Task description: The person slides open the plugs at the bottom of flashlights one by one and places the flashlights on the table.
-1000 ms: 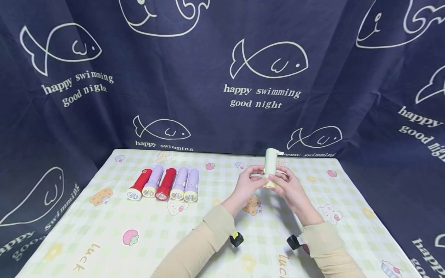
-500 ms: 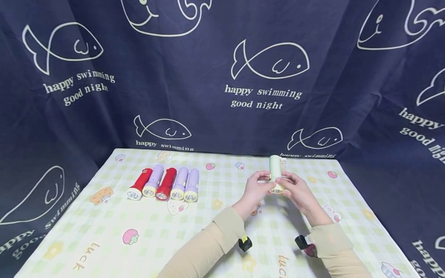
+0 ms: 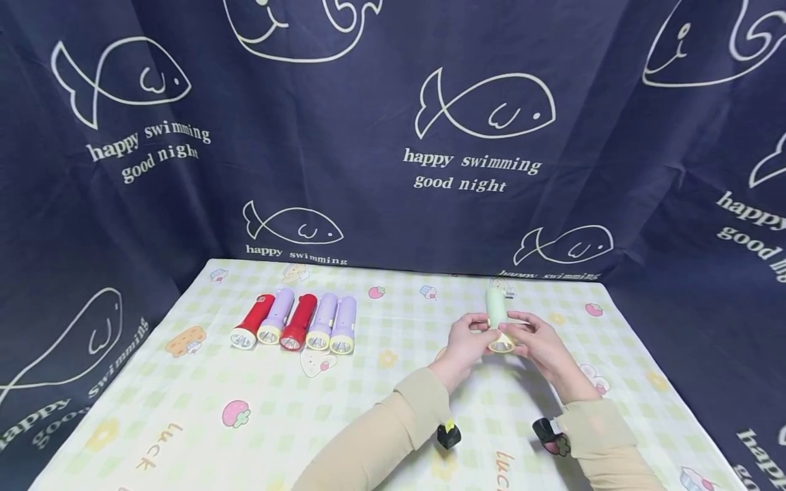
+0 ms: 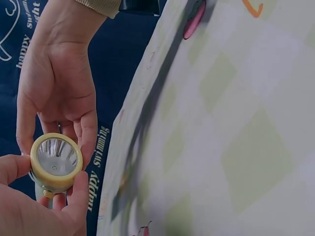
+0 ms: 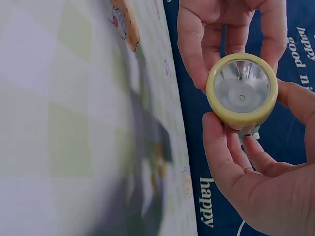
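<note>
Both hands hold a pale green flashlight [image 3: 496, 307] with a cream-yellow head ring, over the right part of the table. My left hand [image 3: 468, 339] grips its left side and my right hand [image 3: 543, 344] its right side, thumbs near the head. Its lens end points back toward me, and a small white tab sticks out at the far end. In the left wrist view the round reflector [image 4: 56, 157] faces the camera, ringed by fingers of both hands. The right wrist view shows the yellow ring [image 5: 241, 118] likewise between both hands; the body behind is mostly hidden.
To the left, a row of flashlights lies side by side, lenses toward me: red ones [image 3: 299, 320] and lilac ones [image 3: 322, 320]. A checked, cartoon-printed cloth [image 3: 184, 382] covers the table. Behind it hangs a dark blue fish-print curtain [image 3: 368, 136].
Both hands have moved a little right and lower in the view with the green flashlight. Its lens end has tipped up, so more of the lens shows. The row stays put.
</note>
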Demonstrator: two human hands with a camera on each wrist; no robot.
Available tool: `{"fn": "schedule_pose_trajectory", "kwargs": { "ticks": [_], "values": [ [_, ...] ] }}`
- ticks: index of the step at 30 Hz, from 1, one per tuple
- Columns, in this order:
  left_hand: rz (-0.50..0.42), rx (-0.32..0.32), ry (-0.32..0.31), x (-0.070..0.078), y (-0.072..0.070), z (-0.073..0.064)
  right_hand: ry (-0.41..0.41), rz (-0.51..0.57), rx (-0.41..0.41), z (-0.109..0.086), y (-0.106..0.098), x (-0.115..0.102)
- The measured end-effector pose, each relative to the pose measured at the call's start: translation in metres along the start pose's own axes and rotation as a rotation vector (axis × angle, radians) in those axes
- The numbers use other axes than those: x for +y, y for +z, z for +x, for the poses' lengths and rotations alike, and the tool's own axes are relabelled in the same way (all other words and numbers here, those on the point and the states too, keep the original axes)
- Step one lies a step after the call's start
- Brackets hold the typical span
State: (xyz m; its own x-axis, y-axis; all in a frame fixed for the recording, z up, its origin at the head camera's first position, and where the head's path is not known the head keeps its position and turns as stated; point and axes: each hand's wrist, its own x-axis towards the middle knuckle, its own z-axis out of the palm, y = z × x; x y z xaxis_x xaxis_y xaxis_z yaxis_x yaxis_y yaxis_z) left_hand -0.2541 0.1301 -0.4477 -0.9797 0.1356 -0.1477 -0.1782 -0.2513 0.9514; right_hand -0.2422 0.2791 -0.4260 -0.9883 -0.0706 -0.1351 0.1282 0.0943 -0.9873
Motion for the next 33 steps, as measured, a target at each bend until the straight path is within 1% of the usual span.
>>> {"fn": "schedule_pose_trajectory", "kwargs": {
  "ticks": [3,7,11,16,21,25,33],
  "values": [
    [-0.002,0.005,-0.016,-0.004,0.002,0.002,0.013,-0.027,0.005,0.001,-0.003,0.004],
    [0.022,0.022,-0.045,-0.010,0.005,0.003,0.036,-0.069,0.015,0.002,-0.006,0.009],
    [0.061,0.036,-0.081,-0.014,0.007,0.003,0.063,-0.085,0.007,0.004,-0.009,0.014],
    [0.086,0.029,-0.107,-0.018,0.011,0.002,0.084,-0.092,-0.006,0.007,-0.014,0.022],
    [0.121,0.041,-0.115,-0.022,0.014,0.001,0.120,-0.127,-0.010,0.008,-0.017,0.027],
    [0.151,0.057,-0.112,-0.022,0.017,0.000,0.152,-0.151,-0.005,0.008,-0.020,0.029],
    [0.216,0.096,-0.096,-0.023,0.021,-0.002,0.168,-0.145,-0.026,0.008,-0.023,0.030]
  ]
}}
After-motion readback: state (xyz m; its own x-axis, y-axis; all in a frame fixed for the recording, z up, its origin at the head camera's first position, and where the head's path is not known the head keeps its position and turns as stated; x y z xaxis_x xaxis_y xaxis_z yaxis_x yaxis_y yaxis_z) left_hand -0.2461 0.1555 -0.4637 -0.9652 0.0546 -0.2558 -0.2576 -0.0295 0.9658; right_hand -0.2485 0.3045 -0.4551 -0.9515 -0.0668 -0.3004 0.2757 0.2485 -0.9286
